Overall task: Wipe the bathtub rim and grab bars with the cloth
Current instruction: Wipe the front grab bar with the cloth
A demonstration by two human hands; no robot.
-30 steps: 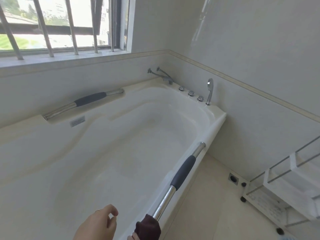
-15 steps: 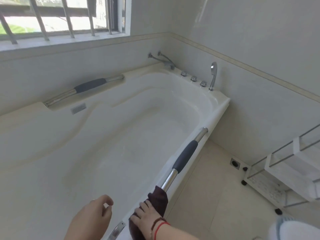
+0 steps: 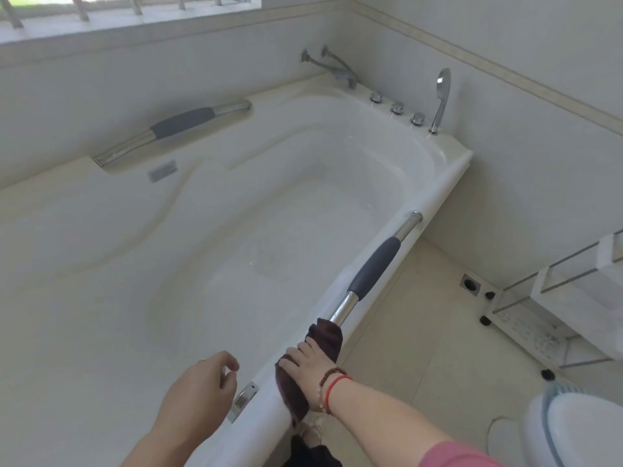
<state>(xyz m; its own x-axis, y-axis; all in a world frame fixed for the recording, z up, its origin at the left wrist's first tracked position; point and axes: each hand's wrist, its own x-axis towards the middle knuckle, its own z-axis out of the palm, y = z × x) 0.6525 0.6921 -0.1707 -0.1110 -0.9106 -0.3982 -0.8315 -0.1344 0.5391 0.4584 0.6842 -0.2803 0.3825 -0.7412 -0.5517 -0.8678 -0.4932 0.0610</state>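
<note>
Gripping the dark cloth (image 3: 323,338) with your right hand (image 3: 308,360), you hold it wrapped over the near end of the grab bar (image 3: 374,267) on the bathtub rim (image 3: 435,187), while your left hand (image 3: 199,389) hovers over the tub, fingers loosely curled, holding nothing.

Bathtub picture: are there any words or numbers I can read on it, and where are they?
No text reads clearly.
Small grey label on the far inner wall of the bathtub: marks too blurred to read.
Metal plate on the near rim, by the left hand: no letters can be made out.
</note>
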